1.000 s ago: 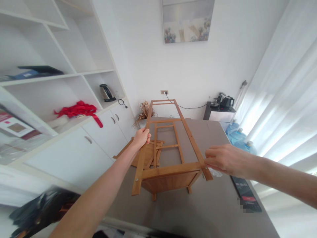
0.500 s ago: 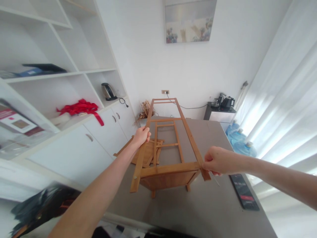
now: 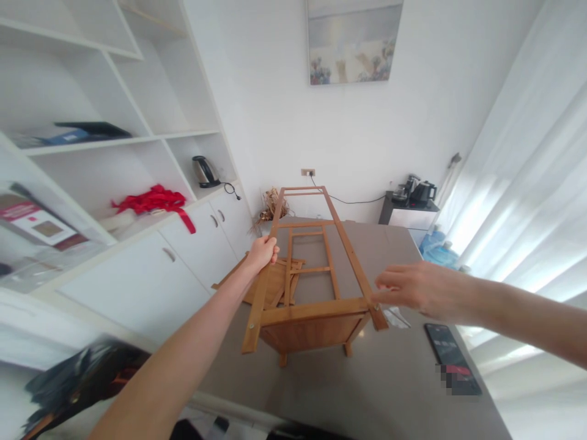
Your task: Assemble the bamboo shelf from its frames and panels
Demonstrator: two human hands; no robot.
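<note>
My left hand is closed around the left rail of a wooden rack frame. The frame is held tilted above the grey table. My right hand is at the frame's near right corner, thumb and fingertips pinched together against the end of the right rail. What they pinch is too small to make out. A brown panel is fixed under the frame's near crossbar, and short legs stick out below it.
Loose wooden pieces lie on the table behind the frame. A small clear bag and a dark phone lie at the right. White cabinets and shelves with a kettle and red ribbon run along the left. Curtains hang at the right.
My right hand went from stretched fingers to a fist at the rail's corner and back to a stretched pinch. The frame and my left hand have barely moved.
</note>
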